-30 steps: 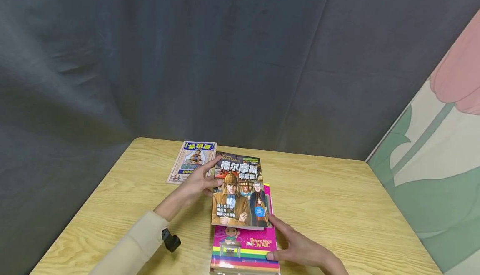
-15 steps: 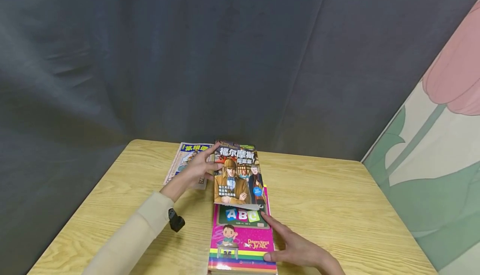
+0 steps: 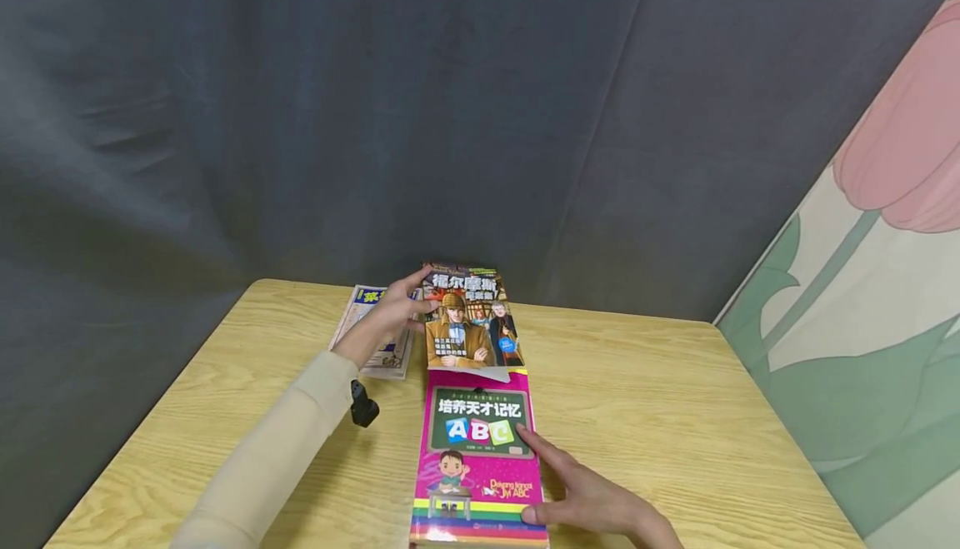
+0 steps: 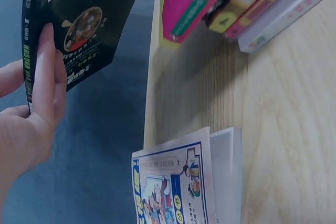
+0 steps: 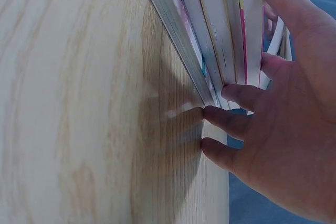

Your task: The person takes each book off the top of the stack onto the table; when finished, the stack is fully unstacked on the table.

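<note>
My left hand grips a Sherlock Holmes comic-style book by its left edge, lifted over the far part of a book stack. The left wrist view shows its dark back cover between thumb and fingers. On top of the stack lies a pink ABC book, its lower cover uncovered and its far end hidden by the raised book. My right hand rests against the stack's right side, thumb near the pink book's lower corner. In the right wrist view, extended fingertips touch the page edges of several stacked books.
A thin booklet with a blue and yellow title lies at the back left, partly behind my left forearm. The wooden table extends to both sides. A dark curtain hangs behind it, and a flower-patterned panel stands at the right.
My left hand has carried the Sherlock Holmes book away from me toward the table's back, uncovering more of the pink ABC book. My right hand has stayed beside the stack.
</note>
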Available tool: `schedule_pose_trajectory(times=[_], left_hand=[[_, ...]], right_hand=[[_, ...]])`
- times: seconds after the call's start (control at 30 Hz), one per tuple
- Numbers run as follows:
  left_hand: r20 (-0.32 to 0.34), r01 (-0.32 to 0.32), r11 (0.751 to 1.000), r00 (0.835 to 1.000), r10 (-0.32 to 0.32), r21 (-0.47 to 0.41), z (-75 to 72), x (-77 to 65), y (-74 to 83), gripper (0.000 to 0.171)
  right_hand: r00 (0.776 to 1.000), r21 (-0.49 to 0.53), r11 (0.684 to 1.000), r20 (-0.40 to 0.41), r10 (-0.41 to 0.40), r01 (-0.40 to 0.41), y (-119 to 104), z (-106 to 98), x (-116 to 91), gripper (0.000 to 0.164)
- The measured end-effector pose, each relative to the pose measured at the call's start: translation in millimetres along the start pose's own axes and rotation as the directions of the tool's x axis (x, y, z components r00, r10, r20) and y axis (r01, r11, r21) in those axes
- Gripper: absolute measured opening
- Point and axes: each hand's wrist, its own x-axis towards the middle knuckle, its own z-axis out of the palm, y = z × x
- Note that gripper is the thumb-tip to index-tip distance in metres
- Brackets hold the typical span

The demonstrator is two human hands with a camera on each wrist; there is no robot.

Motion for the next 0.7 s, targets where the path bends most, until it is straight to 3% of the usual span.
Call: schedule_pose_trajectory(times=[0.4, 0.7], left_hand=[[-0.059, 0.030, 1.000, 0.998, -0.029, 0.004, -6.4, 26.3, -9.1, 0.071], [-0.079, 0.065, 0.996, 0.995, -0.060, 0.068, -11.8, 28.9, -21.2, 0.067]], right_hand=[[1.000, -0.003, 1.000, -0.006, -0.014, 0.014, 0, 0, -2, 0.092], [1.000, 0.004, 1.000, 0.007, 0.003, -0.003, -3, 4, -1, 0.090]])
